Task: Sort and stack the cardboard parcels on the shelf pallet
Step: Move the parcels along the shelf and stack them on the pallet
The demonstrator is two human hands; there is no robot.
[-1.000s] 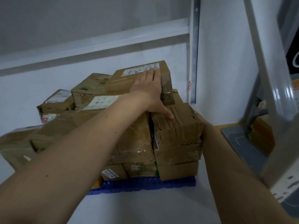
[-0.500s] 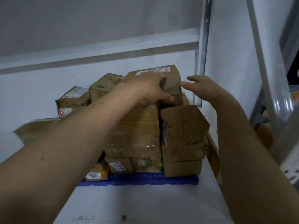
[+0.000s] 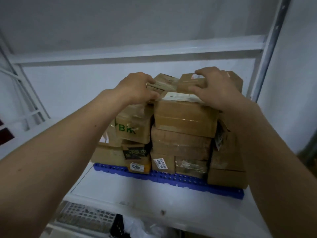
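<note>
Now small top parcel (image 3: 191, 84) within right hand (image 3: 217, 88) grip, atop stack (image 3: 181, 127).

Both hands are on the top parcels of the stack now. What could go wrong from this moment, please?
1. The right hand grips a small top parcel that sits high on the stack; if pulled carelessly, it may drag the labelled parcel below it forward.
2. The left hand holds a taped parcel at its edge only, so it might slip.
3. The right bottom parcel appears to overhang the blue pallet.

White crate (image 3: 89, 216) below shelf (image 3: 120, 191)
</note>
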